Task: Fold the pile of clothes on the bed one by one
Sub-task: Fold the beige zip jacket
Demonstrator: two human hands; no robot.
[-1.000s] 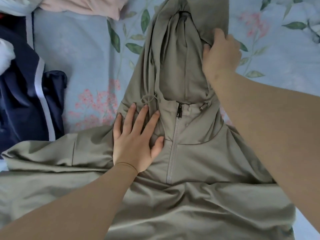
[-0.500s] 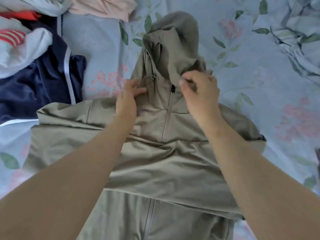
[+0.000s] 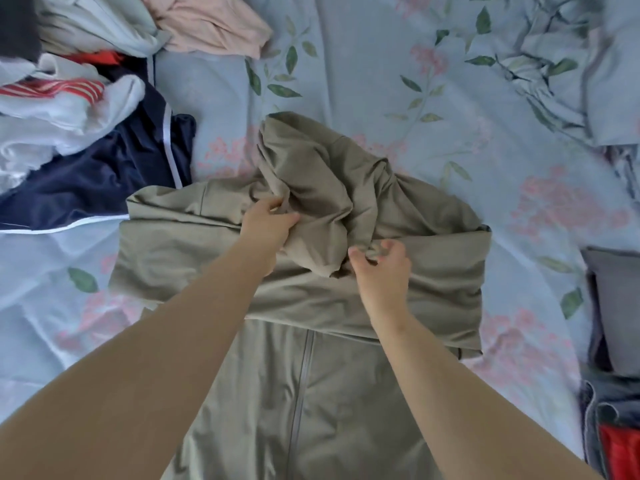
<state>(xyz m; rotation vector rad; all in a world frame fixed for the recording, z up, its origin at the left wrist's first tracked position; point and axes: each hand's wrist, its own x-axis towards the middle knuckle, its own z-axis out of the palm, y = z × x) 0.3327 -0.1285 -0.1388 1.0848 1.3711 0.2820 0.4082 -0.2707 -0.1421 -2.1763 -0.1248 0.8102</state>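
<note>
Left grip: left hand closed narrow, with the thumb and curled fingers pinching a fold on the left side of the hood.
Right grip: right hand closed narrow, with the fingers hooked and the thumb pinching the hood's near edge.
Hood: crumpled and lying doubled over the chest of the olive jacket.
Jacket: lies front up mid-bed, sleeves folded across the body, zipper running toward the near edge.
Bed: blue floral sheet under everything.
Pile: unfolded clothes toward the bed's far-left corner, made up of a navy garment just beside the jacket's left shoulder, a white red-striped piece and a pink piece.
Right edge: grey folded fabric, with a red item nearer.
Change vs 0.5 s ago: the hood then pointed toward the far edge with its opening showing, and now it is pulled down over the collar. Both hands have moved nearer with it.
Change vs 1.0 s ago: the left hand then lay flat on the chest with fingers spread, and now it is curled on cloth.
Hidden: the collar and zipper top are under the hood. The right fingertips are partly buried in folds. The jacket hem, the pile and the right-edge items are cut off by the frame.
</note>
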